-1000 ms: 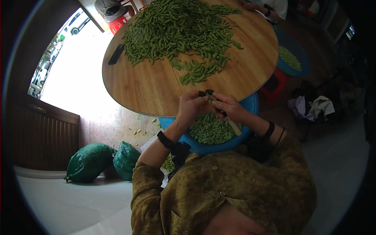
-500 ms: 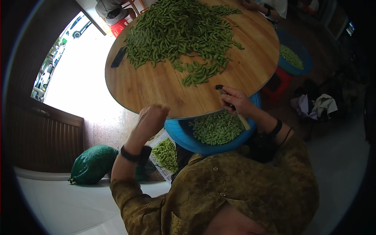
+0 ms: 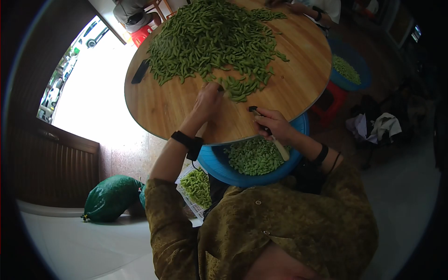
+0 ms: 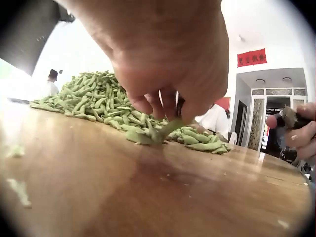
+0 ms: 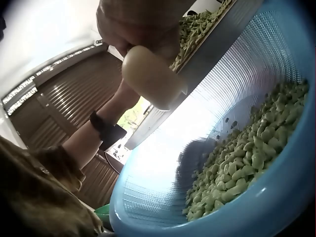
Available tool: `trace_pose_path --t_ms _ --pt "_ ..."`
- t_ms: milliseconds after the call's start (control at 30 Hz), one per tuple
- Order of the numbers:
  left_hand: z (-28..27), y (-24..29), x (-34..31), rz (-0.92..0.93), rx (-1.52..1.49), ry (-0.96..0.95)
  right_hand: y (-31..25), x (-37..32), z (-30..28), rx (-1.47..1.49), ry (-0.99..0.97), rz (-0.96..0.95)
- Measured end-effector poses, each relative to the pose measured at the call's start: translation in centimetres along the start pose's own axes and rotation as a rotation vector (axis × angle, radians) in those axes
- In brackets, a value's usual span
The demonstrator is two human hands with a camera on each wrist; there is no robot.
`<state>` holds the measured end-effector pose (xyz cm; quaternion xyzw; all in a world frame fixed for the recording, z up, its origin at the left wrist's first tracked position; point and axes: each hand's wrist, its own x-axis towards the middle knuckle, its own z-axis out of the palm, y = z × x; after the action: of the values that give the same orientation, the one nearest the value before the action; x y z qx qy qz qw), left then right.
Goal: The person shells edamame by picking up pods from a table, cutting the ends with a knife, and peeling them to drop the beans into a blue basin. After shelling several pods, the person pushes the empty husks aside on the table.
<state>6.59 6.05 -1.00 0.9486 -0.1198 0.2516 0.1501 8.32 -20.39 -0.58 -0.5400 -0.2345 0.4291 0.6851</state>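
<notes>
My left hand (image 3: 206,103) reaches over the round wooden table (image 3: 163,107) to the near edge of a heap of green bean pods (image 3: 210,42). In the left wrist view its thumb and fingers pinch a bean pod (image 4: 170,127) just above the tabletop, beside other loose pods. My right hand (image 3: 276,124) grips a pale-handled tool (image 3: 282,150) near the table's front edge; its working end is mostly hidden by the fingers. Below it is a blue plastic basin (image 5: 126,210) of shelled beans (image 5: 247,170). Something black wraps a fingertip of the right hand.
A dark flat object (image 3: 140,71) lies at the table's left. White basket (image 3: 184,191) with green pieces and a green sack (image 3: 112,198) stand on the floor at left. Another person's arm (image 3: 305,10) rests at the far edge, near a second blue basin (image 3: 364,77).
The hands were together over the basin, then parted. My left hand swung left to the table's edge, then forward to the pods. My right hand kept the tool near the basin.
</notes>
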Motion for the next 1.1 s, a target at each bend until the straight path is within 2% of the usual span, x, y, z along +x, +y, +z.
trace_pose_path --t_ms 67,100,167,200,267,367,433,533,600,700,1100 --pt "-0.2 0.6 -0.3 -0.395 -0.549 0.078 -0.1 0.3 0.3 0.047 -0.008 0.001" --pt "-0.6 1.4 -0.3 -0.388 -0.548 0.073 -0.1 0.7 0.6 0.113 0.013 -0.002" --pt "-1.6 3.5 -0.2 -0.615 -0.945 0.068 -0.4 1.2 1.0 0.175 0.037 -0.008" --pt "-1.5 4.2 -0.4 -0.612 -0.948 0.066 -0.6 1.3 1.1 0.201 0.038 -0.003" --pt "-1.0 5.6 -1.0 -0.624 -1.269 0.079 -0.6 1.4 1.4 0.227 0.043 0.006" --pt "-0.7 6.9 -2.0 -0.672 -1.324 0.002 -0.7 1.2 1.6 0.312 0.006 -0.002" --pt "-1.1 7.7 -2.2 -0.671 -1.393 0.034 -0.8 0.9 1.6 0.358 -0.019 0.002" --pt "-1.5 7.9 -2.7 -0.694 -1.347 0.009 -1.0 0.3 1.9 0.296 -0.072 -0.012" --pt "-1.7 8.1 -2.9 -0.804 -1.328 -0.038 -1.3 0.2 2.2 0.328 -0.075 -0.002" --pt "-1.5 8.6 -3.2 -0.841 -1.406 0.019 -0.7 0.3 2.0 0.349 -0.092 0.008" --pt "-1.7 8.7 -3.8 -0.768 -1.323 0.004 -0.6 0.0 2.0 0.298 -0.114 -0.018"
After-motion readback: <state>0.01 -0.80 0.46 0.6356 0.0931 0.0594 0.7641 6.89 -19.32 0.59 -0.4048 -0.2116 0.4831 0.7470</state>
